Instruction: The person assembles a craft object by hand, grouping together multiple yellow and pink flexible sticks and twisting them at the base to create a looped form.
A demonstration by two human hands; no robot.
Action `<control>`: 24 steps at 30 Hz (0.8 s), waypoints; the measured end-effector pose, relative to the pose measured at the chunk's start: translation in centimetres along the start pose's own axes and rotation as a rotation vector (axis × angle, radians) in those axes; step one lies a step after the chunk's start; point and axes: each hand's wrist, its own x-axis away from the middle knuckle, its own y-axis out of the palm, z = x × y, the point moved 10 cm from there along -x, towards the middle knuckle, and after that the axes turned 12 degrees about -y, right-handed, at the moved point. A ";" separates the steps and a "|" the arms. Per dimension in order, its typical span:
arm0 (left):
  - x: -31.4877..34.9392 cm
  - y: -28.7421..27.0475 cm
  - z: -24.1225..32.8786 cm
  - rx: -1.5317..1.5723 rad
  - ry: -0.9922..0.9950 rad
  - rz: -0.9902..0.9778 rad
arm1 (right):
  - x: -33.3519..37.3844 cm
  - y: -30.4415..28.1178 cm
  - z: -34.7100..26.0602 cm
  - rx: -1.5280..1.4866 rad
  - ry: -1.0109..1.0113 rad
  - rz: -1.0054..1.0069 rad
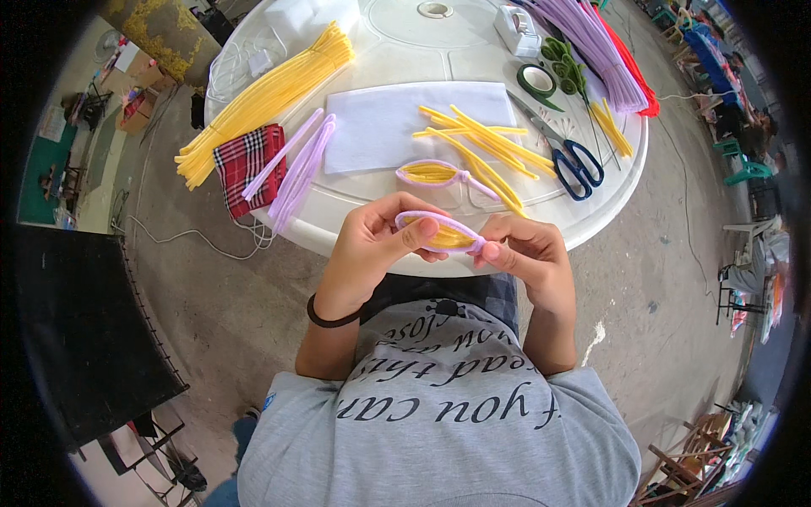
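Observation:
Between my two hands is a petal shape bent from pipe cleaners (457,237), with a lilac rim and a yellow middle. My left hand (384,232) grips its rounded end, thumb across the front. At the narrow end, the fingers of my right hand (525,253) pinch the lilac stem. Just beyond lies a finished-looking petal (429,173) of the same lilac and yellow, its twisted stem pointing right. Several loose yellow pipe cleaners (490,139) are scattered past it, partly over a white sheet (363,127). Folded lilac pipe cleaners (300,173) rest at the left.
On the white round table (389,51) lie a yellow pipe cleaner bundle (270,93), a red plaid cloth (236,169), dark-handled scissors (578,169), green tape (536,82), a tape dispenser (517,32) and a lilac bundle (596,51). A white cable (211,252) hangs at the left.

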 end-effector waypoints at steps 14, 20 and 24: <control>1.9 1.1 3.4 -0.664 0.087 -0.023 | -0.8 2.8 1.4 0.022 0.086 -0.092; 2.0 -0.4 2.9 -0.660 0.045 0.096 | -1.9 3.6 0.4 0.286 -0.028 -0.130; 2.0 -0.6 2.1 -0.555 -0.034 0.050 | -2.0 3.6 0.1 0.346 -0.076 -0.171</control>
